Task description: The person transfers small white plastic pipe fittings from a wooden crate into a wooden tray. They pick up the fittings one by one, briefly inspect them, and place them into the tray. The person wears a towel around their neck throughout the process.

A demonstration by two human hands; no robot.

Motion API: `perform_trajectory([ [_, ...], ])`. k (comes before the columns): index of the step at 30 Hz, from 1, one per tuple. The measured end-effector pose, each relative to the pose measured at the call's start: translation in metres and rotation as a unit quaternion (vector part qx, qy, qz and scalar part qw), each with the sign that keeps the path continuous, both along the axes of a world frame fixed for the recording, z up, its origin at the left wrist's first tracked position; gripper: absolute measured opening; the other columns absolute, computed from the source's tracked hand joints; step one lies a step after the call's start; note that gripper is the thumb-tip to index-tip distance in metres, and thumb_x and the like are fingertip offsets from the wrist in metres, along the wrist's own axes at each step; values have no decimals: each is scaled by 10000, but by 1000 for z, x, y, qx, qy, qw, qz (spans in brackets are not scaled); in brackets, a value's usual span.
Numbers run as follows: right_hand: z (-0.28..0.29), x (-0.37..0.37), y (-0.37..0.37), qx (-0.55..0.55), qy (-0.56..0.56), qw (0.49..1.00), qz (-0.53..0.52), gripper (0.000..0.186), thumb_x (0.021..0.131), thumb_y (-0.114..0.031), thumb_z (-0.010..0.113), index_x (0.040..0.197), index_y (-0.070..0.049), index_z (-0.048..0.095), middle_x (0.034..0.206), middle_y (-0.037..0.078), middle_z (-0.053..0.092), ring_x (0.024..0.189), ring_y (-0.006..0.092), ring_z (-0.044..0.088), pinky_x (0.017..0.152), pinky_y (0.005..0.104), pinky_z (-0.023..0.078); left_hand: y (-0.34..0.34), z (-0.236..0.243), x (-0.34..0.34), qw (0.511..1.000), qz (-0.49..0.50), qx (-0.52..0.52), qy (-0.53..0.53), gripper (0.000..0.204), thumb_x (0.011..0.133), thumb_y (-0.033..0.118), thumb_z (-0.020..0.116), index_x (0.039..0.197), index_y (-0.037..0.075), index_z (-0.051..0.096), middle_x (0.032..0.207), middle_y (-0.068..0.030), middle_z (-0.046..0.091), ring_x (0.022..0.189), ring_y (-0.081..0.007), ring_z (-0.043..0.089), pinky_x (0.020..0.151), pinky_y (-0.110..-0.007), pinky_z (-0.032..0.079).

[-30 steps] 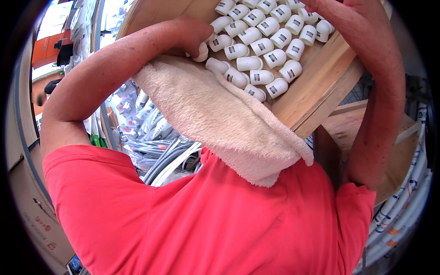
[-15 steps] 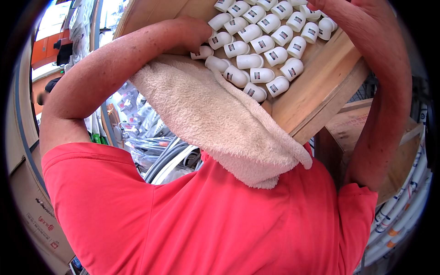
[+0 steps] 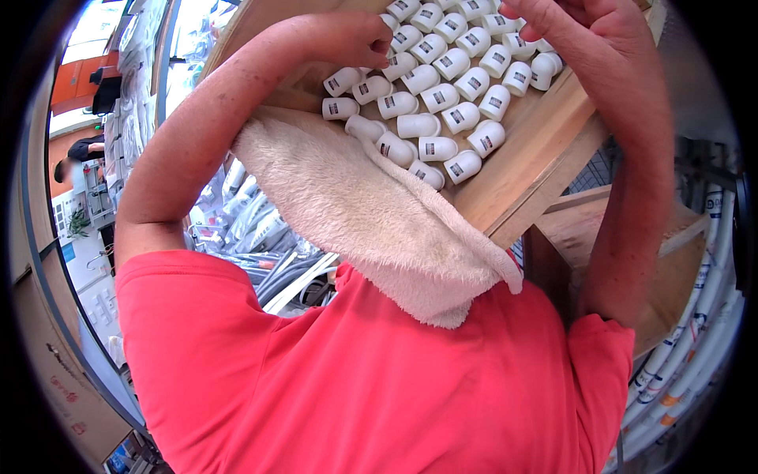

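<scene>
Rows of white plastic pipe caps (image 3: 441,97), each with a small dark label, lie in a wooden box (image 3: 545,162). My left hand (image 3: 365,41) is over the caps' left side, its fingers curled in; whatever it may hold is hidden. On the far right side, my right hand (image 3: 588,28) hovers above the caps with fingers apart, partly cut off by the top edge. A beige towel (image 3: 371,213) hangs over the box's near edge, against my red shirt.
Bagged goods and grey and white tubing (image 3: 296,280) are below left of the box. White pipes (image 3: 695,347) run along the right, beside another wooden crate (image 3: 580,225). A cardboard box (image 3: 67,387) stands at the left. A person (image 3: 83,150) is far off left.
My left hand has lifted up and right from the nearest left caps; an extra cap or two now show there. My right hand has come lower into view, fingers spread. The view has shifted slightly.
</scene>
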State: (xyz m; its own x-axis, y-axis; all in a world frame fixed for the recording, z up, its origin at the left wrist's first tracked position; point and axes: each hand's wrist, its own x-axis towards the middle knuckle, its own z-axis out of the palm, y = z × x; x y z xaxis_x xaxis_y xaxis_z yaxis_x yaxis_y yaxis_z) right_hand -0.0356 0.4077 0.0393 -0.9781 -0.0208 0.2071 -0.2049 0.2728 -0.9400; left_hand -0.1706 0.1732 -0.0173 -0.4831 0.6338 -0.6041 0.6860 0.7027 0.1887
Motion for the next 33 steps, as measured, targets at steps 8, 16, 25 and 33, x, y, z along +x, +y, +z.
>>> perform_trajectory([
  [8, 9, 1, 1, -24, -48, 998, -14, 209, 981, -97, 674, 1140, 37, 693, 859, 10, 700, 738, 34, 626, 651, 192, 510, 14, 78, 60, 980, 6, 13, -199, 255, 985, 249, 705, 1072, 19, 769, 918, -91, 764, 820, -174, 710, 790, -316, 567],
  [16, 8, -2, 5, 19, -77, 996, -51, 210, 973, -154, 693, 1080, 26, 717, 836, 20, 714, 730, 57, 633, 660, 232, 525, 12, 77, 117, 936, -3, 44, -349, 315, 994, 243, 598, 1201, 40, 721, 1058, -151, 753, 957, -295, 699, 882, -390, 539],
  [25, 0, -5, 9, -16, -15, 998, -60, 211, 964, -125, 690, 1122, 14, 711, 829, 32, 721, 729, 64, 643, 659, 237, 529, 61, 102, 67, 958, -40, 264, 104, 267, 999, 193, 610, 1200, 50, 712, 1061, -164, 749, 968, -321, 725, 874, -405, 565],
  [33, -4, -3, 12, 1, 29, 997, -69, 247, 959, -135, 685, 1159, 9, 707, 852, 53, 732, 753, 85, 664, 698, 252, 542, 83, 66, 38, 945, 52, 178, 269, 301, 964, 262, 546, 1013, 55, 760, 980, -206, 742, 957, -382, 721, 841, -489, 561],
])
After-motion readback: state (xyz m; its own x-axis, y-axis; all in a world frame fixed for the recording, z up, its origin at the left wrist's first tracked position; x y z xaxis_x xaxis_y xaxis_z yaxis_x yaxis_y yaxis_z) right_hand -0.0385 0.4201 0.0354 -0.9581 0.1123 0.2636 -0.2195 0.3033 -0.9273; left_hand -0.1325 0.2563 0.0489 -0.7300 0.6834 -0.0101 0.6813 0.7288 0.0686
